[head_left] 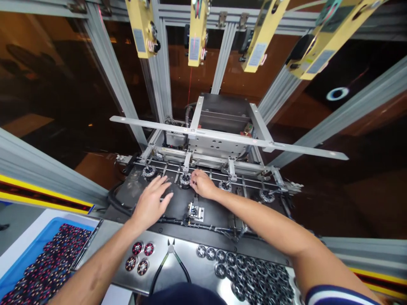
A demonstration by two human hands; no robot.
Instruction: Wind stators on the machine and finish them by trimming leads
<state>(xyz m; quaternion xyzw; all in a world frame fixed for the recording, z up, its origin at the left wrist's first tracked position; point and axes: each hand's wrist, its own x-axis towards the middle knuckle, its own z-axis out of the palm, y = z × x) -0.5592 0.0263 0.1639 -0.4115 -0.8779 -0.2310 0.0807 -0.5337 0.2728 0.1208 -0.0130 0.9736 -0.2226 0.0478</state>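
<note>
Metal bench (pixel 197 273), near side: pliers (pixel 171 247) at ctr., tips pointing far. L. of these, four red-and-blk. round pcs. (pixel 149 248); R., many dk. round pcs. (pixel 254 269), close-packed.

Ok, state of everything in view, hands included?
Left hand: open, fingers spread
Right hand: fingers curled at round part, grip unclear
Cutters: lying down, handles apart
Blue tray: loaded with small parts
Four reddish parts: set two by two
Silver-rimmed parts: clustered together
</note>
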